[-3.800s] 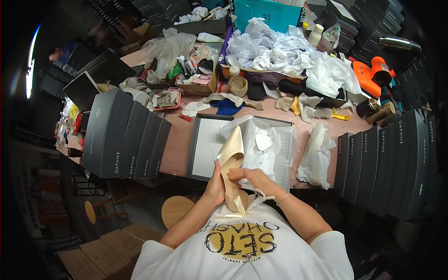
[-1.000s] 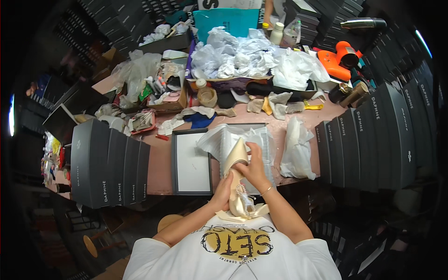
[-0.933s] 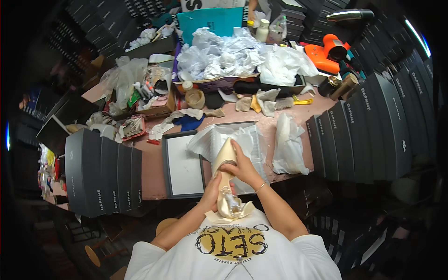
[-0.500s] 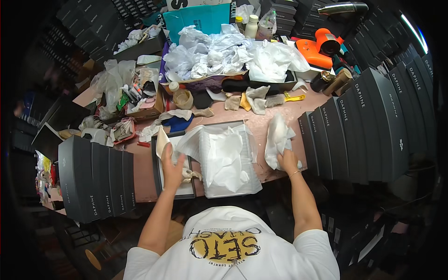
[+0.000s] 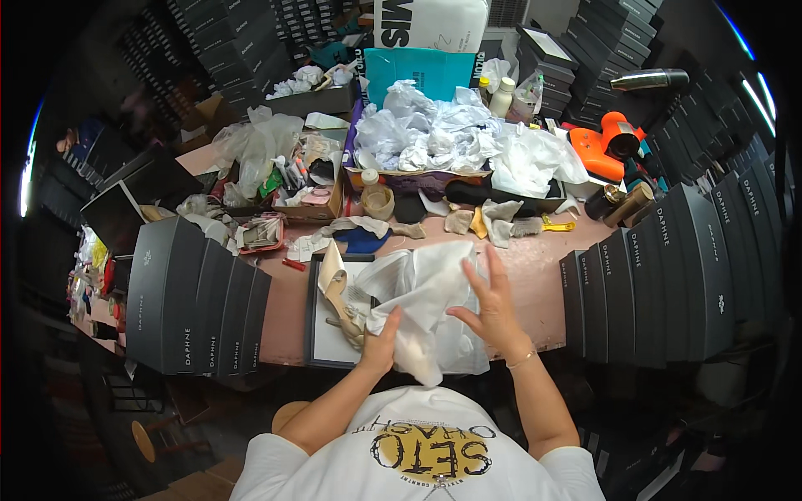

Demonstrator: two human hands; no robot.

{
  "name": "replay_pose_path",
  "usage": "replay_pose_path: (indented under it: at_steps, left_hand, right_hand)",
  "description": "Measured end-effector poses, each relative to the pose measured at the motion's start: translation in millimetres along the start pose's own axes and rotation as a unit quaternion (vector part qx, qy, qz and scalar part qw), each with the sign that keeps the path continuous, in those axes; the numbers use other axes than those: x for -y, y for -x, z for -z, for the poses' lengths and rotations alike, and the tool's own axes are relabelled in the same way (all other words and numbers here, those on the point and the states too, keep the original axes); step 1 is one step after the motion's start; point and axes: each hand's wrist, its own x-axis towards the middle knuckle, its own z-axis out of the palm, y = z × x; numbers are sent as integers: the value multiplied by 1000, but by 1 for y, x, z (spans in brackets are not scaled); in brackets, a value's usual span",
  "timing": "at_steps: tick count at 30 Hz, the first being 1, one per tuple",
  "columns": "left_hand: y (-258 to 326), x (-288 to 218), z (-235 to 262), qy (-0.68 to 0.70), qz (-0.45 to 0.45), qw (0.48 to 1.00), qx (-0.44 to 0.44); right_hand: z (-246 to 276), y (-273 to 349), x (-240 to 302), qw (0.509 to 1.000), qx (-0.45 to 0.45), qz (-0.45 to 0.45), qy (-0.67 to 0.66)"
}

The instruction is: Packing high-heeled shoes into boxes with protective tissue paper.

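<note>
My left hand is closed on a white tissue-paper bundle, whose lower end hangs toward me. What is wrapped inside cannot be seen. To its right, my right hand has its fingers spread and holds nothing. Beneath the bundle lies a shoebox lined with white tissue, mostly covered. A beige heeled shoe rests beside my left hand, over a shallow dark-edged box part with a pale inside.
Stacks of dark shoeboxes flank me on both sides. A box of crumpled white paper stands at the back. Near it are a yellow-handled brush, an orange device and a small jar.
The tissue bundle has come from the right side of the table to over the lined box. My left hand now grips it; my right hand has let go. The view has shifted.
</note>
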Motion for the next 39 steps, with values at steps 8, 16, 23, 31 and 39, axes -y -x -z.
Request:
replay_pose_path:
  at_steps: [8,16,23,31,39]
  left_hand:
    - [-6,0,62,144,73,986,-47]
    - [5,-44,72,8,186,976,114]
    - [10,-91,26,6,-44,995,-93]
    - [-59,23,-49,-776,-167,509,332]
    - [-83,-43,-26,-539,103,697,461]
  right_hand:
    - [-78,70,66,932,245,20,-266]
    - [-21,6,13,936,323,120,67]
    - [-2,49,-69,962,162,-211,59]
    - [43,33,-128,925,-63,-359,-104]
    - [79,31,-85,936,194,-263,-127]
